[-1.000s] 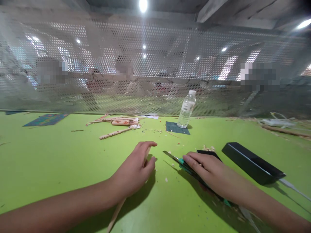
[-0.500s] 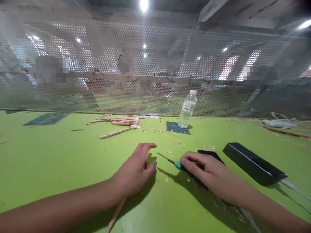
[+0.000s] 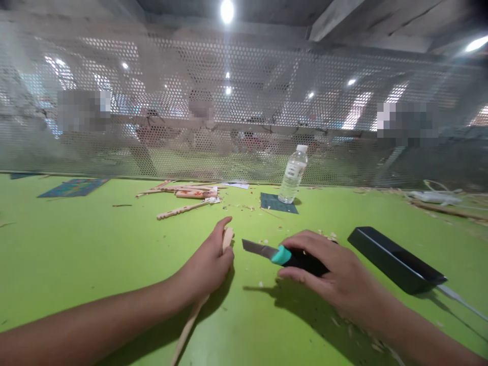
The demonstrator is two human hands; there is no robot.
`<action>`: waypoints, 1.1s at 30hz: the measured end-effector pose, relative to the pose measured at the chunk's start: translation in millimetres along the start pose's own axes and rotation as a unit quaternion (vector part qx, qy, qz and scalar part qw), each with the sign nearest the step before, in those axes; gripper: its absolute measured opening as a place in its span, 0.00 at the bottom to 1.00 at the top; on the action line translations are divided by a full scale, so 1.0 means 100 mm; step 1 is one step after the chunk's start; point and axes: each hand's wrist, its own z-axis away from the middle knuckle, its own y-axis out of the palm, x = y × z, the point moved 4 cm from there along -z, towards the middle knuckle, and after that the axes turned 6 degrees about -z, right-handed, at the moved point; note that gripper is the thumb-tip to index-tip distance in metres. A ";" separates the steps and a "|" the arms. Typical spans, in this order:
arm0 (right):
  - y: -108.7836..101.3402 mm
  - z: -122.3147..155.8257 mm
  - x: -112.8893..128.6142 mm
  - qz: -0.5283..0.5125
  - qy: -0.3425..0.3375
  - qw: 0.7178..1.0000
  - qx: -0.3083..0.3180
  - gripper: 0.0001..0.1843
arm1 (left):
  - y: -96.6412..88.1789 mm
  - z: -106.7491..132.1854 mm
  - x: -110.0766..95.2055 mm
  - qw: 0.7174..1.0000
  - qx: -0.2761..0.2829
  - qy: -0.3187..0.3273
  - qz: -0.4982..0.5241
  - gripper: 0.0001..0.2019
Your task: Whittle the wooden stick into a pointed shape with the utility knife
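Observation:
My left hand (image 3: 209,267) is closed around a pale wooden stick (image 3: 187,329). The stick's flattened upper end shows between thumb and fingers, and its long thin part runs down under my wrist toward the near edge of the picture. In my right hand (image 3: 326,267) is a utility knife (image 3: 301,260) with a black handle and a teal collar. Its flat blade points left at the stick's upper end, with a gap between them. Shavings lie on the green table (image 3: 114,254) beneath my right wrist.
A water bottle (image 3: 293,175) stands on a dark sheet (image 3: 272,202). Carved sticks (image 3: 183,208) lie at the back left, near a patterned sheet (image 3: 74,187). A long black box (image 3: 396,259) with a white cable sits at the right. A perforated screen (image 3: 236,137) runs along the back.
My right hand has rolled the knife so that the blade's broad side shows. My left hand has turned and shifted slightly left, bringing the stick's upper end into sight.

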 end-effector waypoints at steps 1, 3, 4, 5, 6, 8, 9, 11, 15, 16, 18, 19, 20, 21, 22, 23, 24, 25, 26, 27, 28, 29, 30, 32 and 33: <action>0.00 0.00 -0.01 0.010 0.000 1.000 -0.001 0.13 | 0.02 -0.01 0.02 0.999 0.018 -0.030 0.028 0.35; 0.00 -0.02 -0.03 0.023 0.026 0.999 0.000 0.12 | 0.06 -0.02 0.02 0.995 0.047 -0.061 0.061 0.34; -0.01 -0.02 -0.04 0.023 0.044 0.999 -0.004 0.13 | 0.08 -0.02 0.00 0.993 0.060 -0.062 0.075 0.32; -0.01 -0.03 -0.05 0.021 0.060 0.998 -0.013 0.16 | 0.10 -0.02 -0.02 0.991 0.075 -0.064 0.091 0.28; -0.02 -0.03 -0.05 0.018 0.074 0.997 -0.024 0.19 | 0.13 -0.02 -0.04 0.988 0.093 -0.066 0.108 0.24; -0.01 -0.03 -0.06 0.014 0.098 0.995 -0.032 0.26 | 0.19 -0.02 -0.06 0.979 0.129 -0.070 0.141 0.16; 0.00 -0.03 -0.06 0.012 0.107 0.994 -0.028 0.27 | 0.21 -0.02 -0.07 0.974 0.145 -0.073 0.158 0.15; 0.04 -0.03 -0.05 0.001 0.116 0.993 -0.010 0.28 | 0.24 -0.01 -0.07 0.964 0.168 -0.085 0.190 0.15; 0.10 -0.03 -0.02 -0.021 0.112 0.993 0.037 0.26 | 0.24 0.02 -0.08 0.946 0.187 -0.126 0.232 0.17; 0.11 -0.02 -0.01 -0.023 0.109 0.993 0.046 0.26 | 0.23 0.03 -0.09 0.942 0.191 -0.140 0.238 0.17; 0.12 -0.02 0.01 -0.029 0.102 0.993 0.058 0.25 | 0.22 0.04 -0.09 0.932 0.204 -0.167 0.247 0.19; 0.13 -0.01 0.02 -0.033 0.098 0.993 0.061 0.25 | 0.22 0.05 -0.10 0.927 0.213 -0.177 0.251 0.19; 0.13 -0.01 0.02 -0.036 0.094 0.993 0.064 0.25 | 0.22 0.06 -0.10 0.923 0.222 -0.185 0.256 0.20; 0.13 -0.01 0.03 -0.037 0.092 0.993 0.067 0.25 | 0.22 0.07 -0.11 0.918 0.232 -0.189 0.259 0.21; 0.13 -0.01 0.03 -0.037 0.091 0.993 0.068 0.25 | 0.23 0.07 -0.12 0.914 0.242 -0.190 0.264 0.21; 0.13 -0.01 0.03 -0.037 0.091 0.993 0.069 0.25 | 0.23 0.09 -0.13 0.910 0.253 -0.188 0.270 0.21; 0.13 -0.01 0.03 -0.036 0.091 0.993 0.070 0.25 | 0.24 0.10 -0.14 0.905 0.265 -0.183 0.278 0.21; 0.14 -0.01 0.03 -0.035 0.090 0.993 0.069 0.25 | 0.24 0.11 -0.16 0.900 0.276 -0.175 0.287 0.21; 0.14 -0.02 0.03 -0.034 0.087 0.993 0.070 0.25 | 0.25 0.12 -0.18 0.896 0.285 -0.167 0.295 0.21; 0.14 -0.02 0.03 -0.033 0.083 0.994 0.069 0.25 | 0.26 0.13 -0.19 0.895 0.291 -0.158 0.300 0.21; 0.14 -0.03 0.02 -0.032 0.079 0.994 0.068 0.25 | 0.26 0.14 -0.20 0.895 0.293 -0.151 0.300 0.20; 0.14 -0.03 0.02 -0.031 0.076 0.994 0.068 0.24 | 0.26 0.15 -0.21 0.897 0.293 -0.146 0.297 0.20; 0.14 -0.03 0.02 -0.031 0.074 0.995 0.067 0.24 | 0.26 0.16 -0.22 0.899 0.293 -0.143 0.293 0.20; 0.14 -0.04 0.03 -0.032 0.071 0.995 0.067 0.24 | 0.26 0.18 -0.24 0.900 0.296 -0.141 0.287 0.20; 0.13 -0.03 0.03 -0.033 0.069 0.995 0.065 0.24 | 0.27 0.19 -0.26 0.898 0.299 -0.141 0.290 0.20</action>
